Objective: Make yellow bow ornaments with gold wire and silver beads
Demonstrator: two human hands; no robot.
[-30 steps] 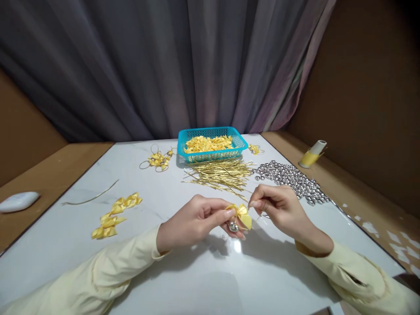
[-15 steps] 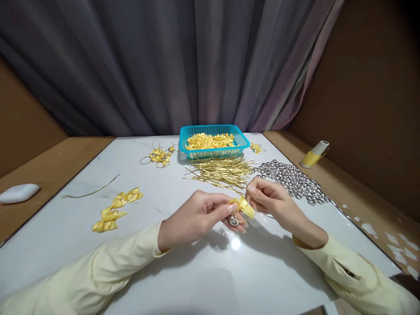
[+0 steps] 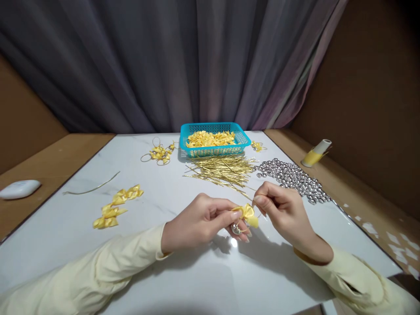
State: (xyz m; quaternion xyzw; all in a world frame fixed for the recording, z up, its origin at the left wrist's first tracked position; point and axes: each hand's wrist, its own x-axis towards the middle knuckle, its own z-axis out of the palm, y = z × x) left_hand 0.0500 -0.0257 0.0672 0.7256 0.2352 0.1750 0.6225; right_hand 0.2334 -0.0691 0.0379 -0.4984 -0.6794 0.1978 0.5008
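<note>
My left hand [image 3: 203, 221] is closed, pinching a small yellow ribbon bow [image 3: 247, 214] with a silver bell [image 3: 236, 228] hanging under it. My right hand [image 3: 282, 210] is also closed, its thumb and forefinger pinched on a thin gold wire [image 3: 254, 201] right beside the bow. Both hands hover low over the white marble table [image 3: 197, 271], near its middle. Pale yellow sleeves cover both forearms.
A teal basket [image 3: 213, 140] of yellow bows stands at the back. In front of it lies a pile of gold wires [image 3: 223, 169], with silver bells [image 3: 292, 179] heaped to the right. Loose bows [image 3: 114, 205] and finished pieces [image 3: 159, 154] lie left. A white device [image 3: 19, 189] and a yellow spool [image 3: 315, 154] rest off the table.
My right hand closed in on the bow half a second ago and has drawn back a little to the right. The left hand still holds the bow and bell.
</note>
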